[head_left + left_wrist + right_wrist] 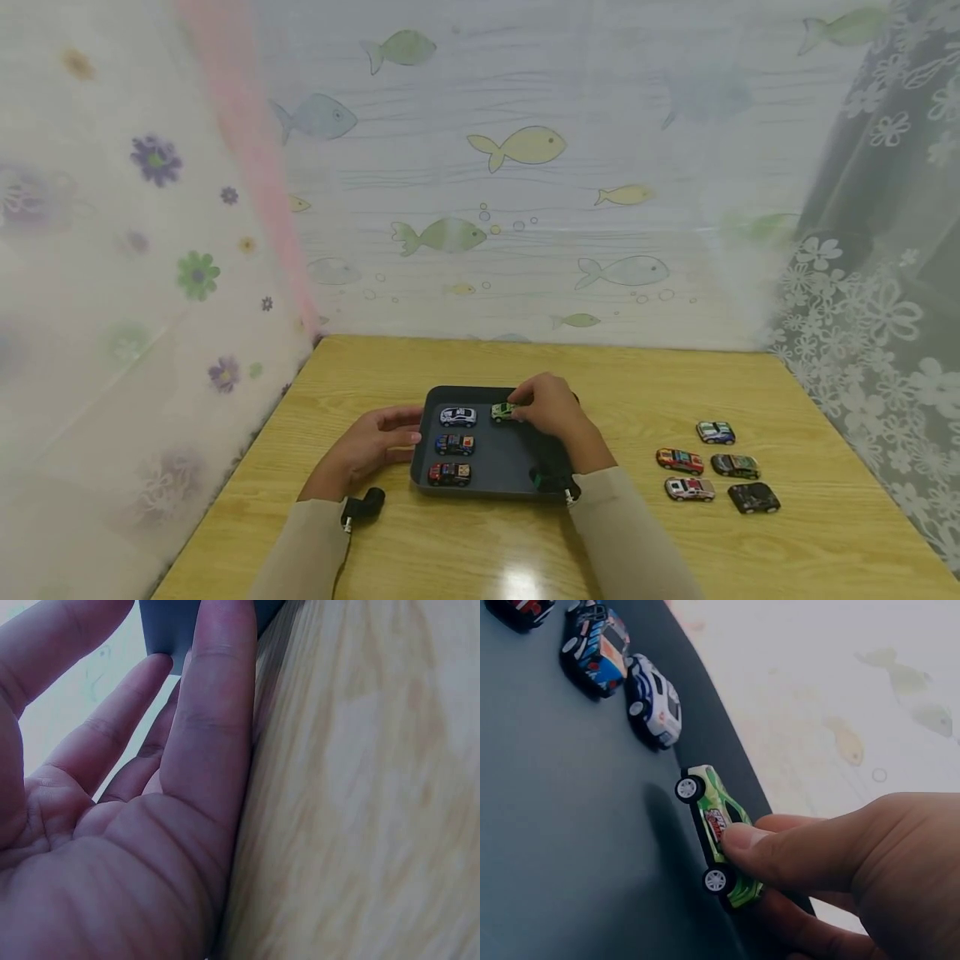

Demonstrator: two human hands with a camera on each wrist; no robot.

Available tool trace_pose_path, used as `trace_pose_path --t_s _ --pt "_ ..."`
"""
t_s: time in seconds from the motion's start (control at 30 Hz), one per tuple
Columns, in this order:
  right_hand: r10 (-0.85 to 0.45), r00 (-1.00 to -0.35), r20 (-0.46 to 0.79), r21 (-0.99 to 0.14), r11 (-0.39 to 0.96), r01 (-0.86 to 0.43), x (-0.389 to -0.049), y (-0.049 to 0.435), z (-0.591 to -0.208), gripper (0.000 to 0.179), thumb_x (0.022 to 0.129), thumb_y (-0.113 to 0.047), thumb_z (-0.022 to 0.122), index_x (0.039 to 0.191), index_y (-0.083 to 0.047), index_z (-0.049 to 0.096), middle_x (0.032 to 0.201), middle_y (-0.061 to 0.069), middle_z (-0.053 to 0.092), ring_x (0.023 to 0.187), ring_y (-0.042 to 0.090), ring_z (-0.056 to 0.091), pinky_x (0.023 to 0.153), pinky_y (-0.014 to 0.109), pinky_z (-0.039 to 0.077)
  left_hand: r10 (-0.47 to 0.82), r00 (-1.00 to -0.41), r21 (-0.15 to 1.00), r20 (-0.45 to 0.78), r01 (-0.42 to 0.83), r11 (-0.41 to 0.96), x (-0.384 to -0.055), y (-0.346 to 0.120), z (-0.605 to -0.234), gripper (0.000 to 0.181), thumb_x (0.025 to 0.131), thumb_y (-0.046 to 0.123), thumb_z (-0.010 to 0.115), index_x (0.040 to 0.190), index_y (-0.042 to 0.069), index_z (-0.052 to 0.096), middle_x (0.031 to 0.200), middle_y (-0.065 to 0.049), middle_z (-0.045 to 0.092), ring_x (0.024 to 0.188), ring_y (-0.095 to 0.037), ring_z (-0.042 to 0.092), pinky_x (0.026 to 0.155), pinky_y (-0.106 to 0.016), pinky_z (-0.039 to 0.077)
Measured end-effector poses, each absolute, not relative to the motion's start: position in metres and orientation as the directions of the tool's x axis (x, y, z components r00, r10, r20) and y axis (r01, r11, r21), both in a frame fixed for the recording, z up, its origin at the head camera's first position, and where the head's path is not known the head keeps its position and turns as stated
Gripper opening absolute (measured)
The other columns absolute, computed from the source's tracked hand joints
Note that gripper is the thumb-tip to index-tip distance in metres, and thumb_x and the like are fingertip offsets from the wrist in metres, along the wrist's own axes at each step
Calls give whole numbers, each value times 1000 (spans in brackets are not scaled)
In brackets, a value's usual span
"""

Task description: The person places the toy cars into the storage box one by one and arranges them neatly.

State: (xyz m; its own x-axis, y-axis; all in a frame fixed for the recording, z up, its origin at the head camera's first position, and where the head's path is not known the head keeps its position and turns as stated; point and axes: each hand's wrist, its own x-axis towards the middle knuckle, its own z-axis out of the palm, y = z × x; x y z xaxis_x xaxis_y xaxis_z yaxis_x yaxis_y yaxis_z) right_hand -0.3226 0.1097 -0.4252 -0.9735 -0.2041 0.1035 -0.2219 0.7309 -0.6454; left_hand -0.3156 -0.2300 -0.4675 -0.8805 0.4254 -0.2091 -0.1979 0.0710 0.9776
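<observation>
My right hand (551, 406) pinches a green toy car (718, 836) between thumb and fingers at the back of the dark grey tray (495, 491). Whether its wheels touch the tray floor I cannot tell. Left of it in the tray, a white-and-blue toy car (458, 417), a blue-and-orange one (455, 444) and a red-and-black one (449, 474) form a column. At the tray's left side is my left hand (367, 446), its fingers extended against the outer wall, as the left wrist view (202, 697) also shows.
On the table (352, 375), right of the tray, lie several more toy cars, among them a red-and-yellow one (679, 461), a white-and-red one (689, 489) and a black one (753, 497). Fish-patterned curtain (525, 250) hangs behind the table; flowered curtains flank it.
</observation>
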Motion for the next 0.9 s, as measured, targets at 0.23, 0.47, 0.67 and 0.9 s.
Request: trace_pose_path --t_s 0.23,0.47,0.67,0.9 --pt "-212 -974 77 -641 738 -211 -322 107 -427 16 88 -13 84 104 -15 83 100 -1 79 96 22 72 79 39 62 434 -878 979 -204 -190 76 -313 -230 -465 64 97 13 75 154 2 47 157 -22 46 128 -27 62 100 -43 60" --pt "-210 -975 66 -642 739 -203 -323 106 -429 15 88 -12 83 102 -16 83 99 -2 78 97 23 72 79 39 62 422 -881 977 -212 -196 81 -312 -229 -464 66 96 14 76 154 3 47 157 -21 47 128 -27 62 100 -42 60" --pt "-200 -978 52 -649 738 -185 -324 105 -428 14 87 -13 84 101 -17 83 98 -2 78 98 23 72 80 40 62 428 -879 978 -209 -196 74 -313 -229 -464 65 97 12 74 154 2 46 158 -21 46 129 -28 61 101 -43 59" --pt "-193 -980 50 -652 737 -178 -324 104 -428 14 87 -14 85 100 -18 83 97 -3 78 95 22 72 78 39 62 433 -878 979 -203 -188 78 -313 -229 -464 60 100 10 70 154 2 46 157 -21 46 128 -27 62 100 -43 59"
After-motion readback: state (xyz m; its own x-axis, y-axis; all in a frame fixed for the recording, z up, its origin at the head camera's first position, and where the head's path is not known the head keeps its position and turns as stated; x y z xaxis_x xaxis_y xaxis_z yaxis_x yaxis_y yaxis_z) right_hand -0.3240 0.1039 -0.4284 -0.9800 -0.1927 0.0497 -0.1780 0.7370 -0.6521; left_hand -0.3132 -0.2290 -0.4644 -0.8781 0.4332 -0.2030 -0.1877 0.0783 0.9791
